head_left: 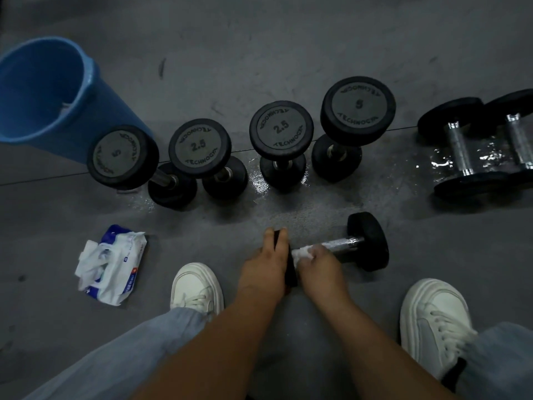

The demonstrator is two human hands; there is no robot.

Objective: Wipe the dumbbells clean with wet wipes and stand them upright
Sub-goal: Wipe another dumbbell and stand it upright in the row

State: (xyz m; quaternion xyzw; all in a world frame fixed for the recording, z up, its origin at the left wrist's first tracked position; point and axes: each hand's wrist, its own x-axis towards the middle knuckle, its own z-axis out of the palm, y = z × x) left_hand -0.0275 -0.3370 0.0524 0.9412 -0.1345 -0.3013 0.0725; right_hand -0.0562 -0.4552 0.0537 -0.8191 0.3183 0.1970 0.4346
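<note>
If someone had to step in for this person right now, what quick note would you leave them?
Left hand grips one end of the floor dumbbell; right hand presses a wet wipe round its handle.
Done: four upright dumbbells stand in a row.
Left: finish this one, stand it, then the two lying dumbbells at right.
Wipe pack lies at left.

Floor dumbbell [367, 241], near head mostly behind left hand [265, 268] (rightmost dumbbell [519, 140] partly off-frame).
</note>
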